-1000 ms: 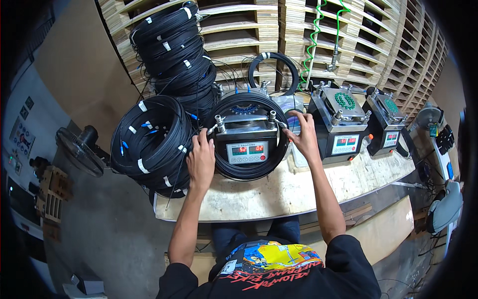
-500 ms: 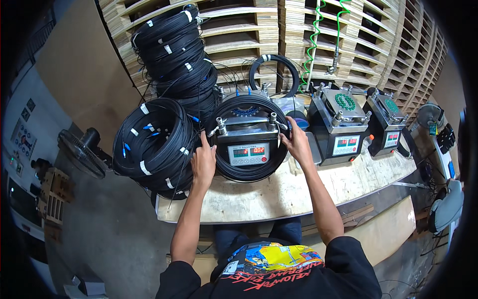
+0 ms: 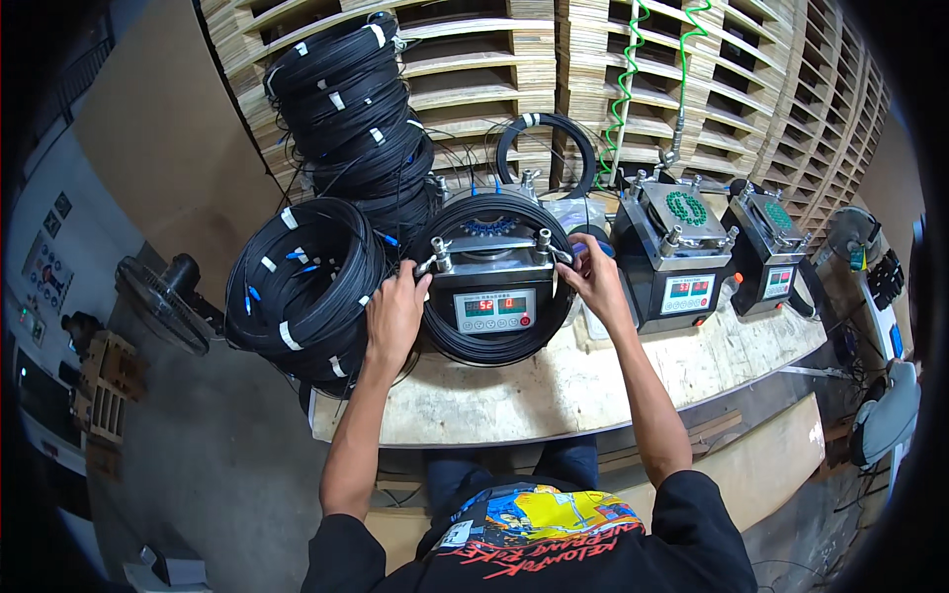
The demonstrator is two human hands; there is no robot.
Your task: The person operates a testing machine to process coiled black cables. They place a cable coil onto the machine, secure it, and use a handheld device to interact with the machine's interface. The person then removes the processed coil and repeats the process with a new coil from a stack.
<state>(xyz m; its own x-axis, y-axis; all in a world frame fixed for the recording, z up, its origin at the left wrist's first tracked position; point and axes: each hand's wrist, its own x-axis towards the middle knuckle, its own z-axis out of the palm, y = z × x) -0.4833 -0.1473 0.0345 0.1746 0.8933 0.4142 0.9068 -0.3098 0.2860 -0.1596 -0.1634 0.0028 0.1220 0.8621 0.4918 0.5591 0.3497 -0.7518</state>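
In front of me stands a black polishing machine (image 3: 494,282) with a metal top and a lit red display. A coil of black cable (image 3: 497,348) hangs round it. At the machine's left corner, my left hand (image 3: 393,314) has its thumb and fingertips closed at the left clamp lever (image 3: 425,266). On the opposite corner, my right hand (image 3: 599,282) closes its thumb and fingers about the right clamp lever (image 3: 562,258). The fingertips partly hide both lever ends. Thin cables with blue connectors (image 3: 474,188) rise behind the metal top.
Big stacks of black cable coils (image 3: 297,331) crowd the left side. Two similar machines (image 3: 677,262) stand to the right on the wooden bench (image 3: 474,415). One loose coil (image 3: 506,158) leans at the back against the wooden pallets (image 3: 474,59). A fan (image 3: 168,301) stands at far left.
My left hand has shifted, its raised index finger now curled in at the left lever. The right fingers have bent in at the right lever. The middle machine's display reading has changed.
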